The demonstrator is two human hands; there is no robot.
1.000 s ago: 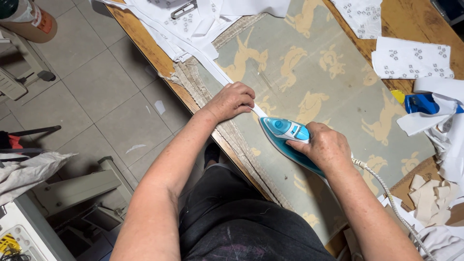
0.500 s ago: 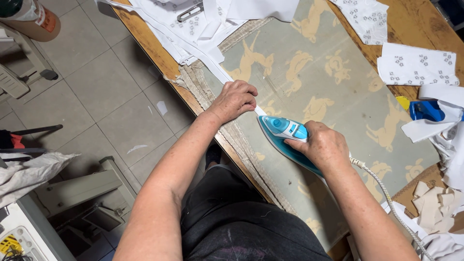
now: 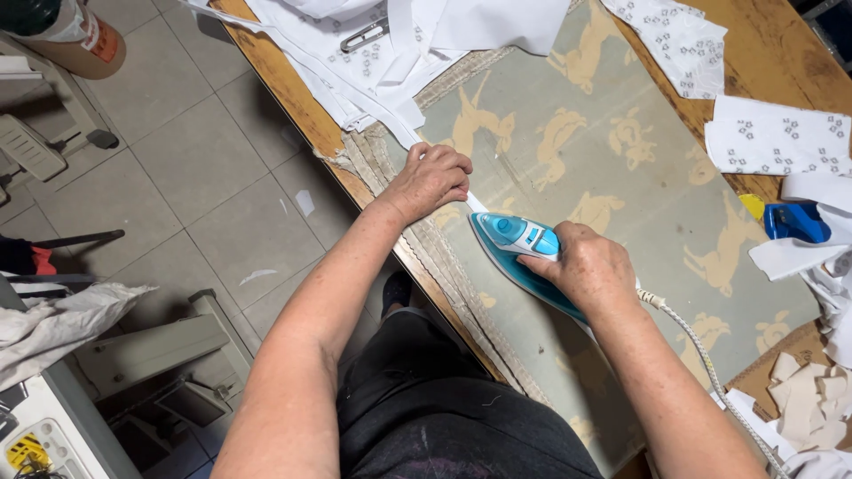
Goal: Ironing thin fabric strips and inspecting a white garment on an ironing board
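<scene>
**Inspector A:** Start at the left. What is on the floor side?

**Inspector B:** Grey floor tiles (image 3: 160, 160), a brown cylindrical container (image 3: 67, 40) at the top corner, crumpled pale cloth (image 3: 62, 324) lower down. Nothing there is touched.

**Inspector A:** Left hand?

**Inspector B:** The left hand (image 3: 430, 180) rests near the front edge of the wooden desk (image 3: 284, 89), fingers curled down onto a narrow white fabric strip (image 3: 404, 135), pressing it against the green ironing pad (image 3: 621, 177) printed with tan animal shapes. The grip is closed on the strip; whether it pinches or only presses, I cannot tell.

**Inspector A:** And the strip's course?

**Inspector B:** It runs from the heap of white fabric pieces (image 3: 390, 44) at the top, under the hand, to the tip of the iron.

**Inspector A:** The iron?

**Inspector B:** A teal steam iron (image 3: 515, 241) lies soleplate down on the pad, tip pointing at the left hand, just beside it. The right hand (image 3: 590, 266) wraps the handle, grip closed firmly on it. A braided cord (image 3: 692, 341) trails from the heel towards the lower right.

**Inspector A:** Far right?

**Inspector B:** White patterned fabric pieces (image 3: 772, 137), a blue and yellow object (image 3: 794, 220) partly covered, and a pile of pale cut scraps (image 3: 808, 399).
</scene>
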